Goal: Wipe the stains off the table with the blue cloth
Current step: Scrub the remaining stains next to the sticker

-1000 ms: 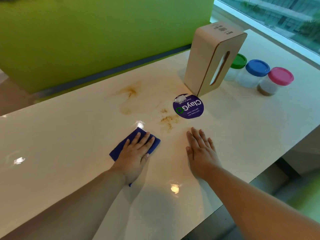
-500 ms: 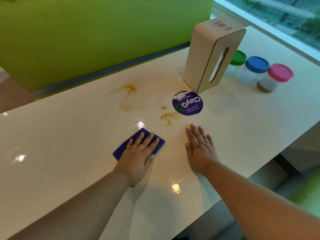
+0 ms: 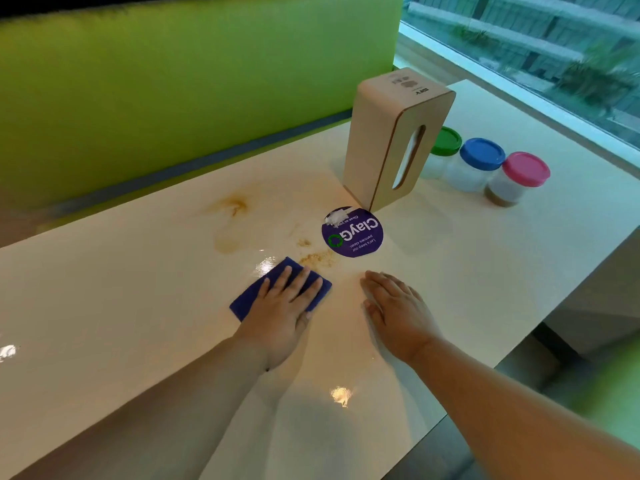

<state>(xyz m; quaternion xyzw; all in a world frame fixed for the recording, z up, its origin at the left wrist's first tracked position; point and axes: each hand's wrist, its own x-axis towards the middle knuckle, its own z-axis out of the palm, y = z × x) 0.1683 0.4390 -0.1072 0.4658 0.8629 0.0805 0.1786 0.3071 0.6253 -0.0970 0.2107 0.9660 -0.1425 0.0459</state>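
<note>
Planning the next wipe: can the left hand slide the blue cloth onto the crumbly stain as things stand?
Probably yes. The left hand lies flat on the blue cloth, and the crumbly stain sits just past the cloth's far edge, with only bare table between them.

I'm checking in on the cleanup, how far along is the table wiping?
Nothing looks wiped yet. The left hand presses the blue cloth flat just short of the crumbly brown stain; the right hand rests flat on the table. That stain and the orange smears remain.
</note>
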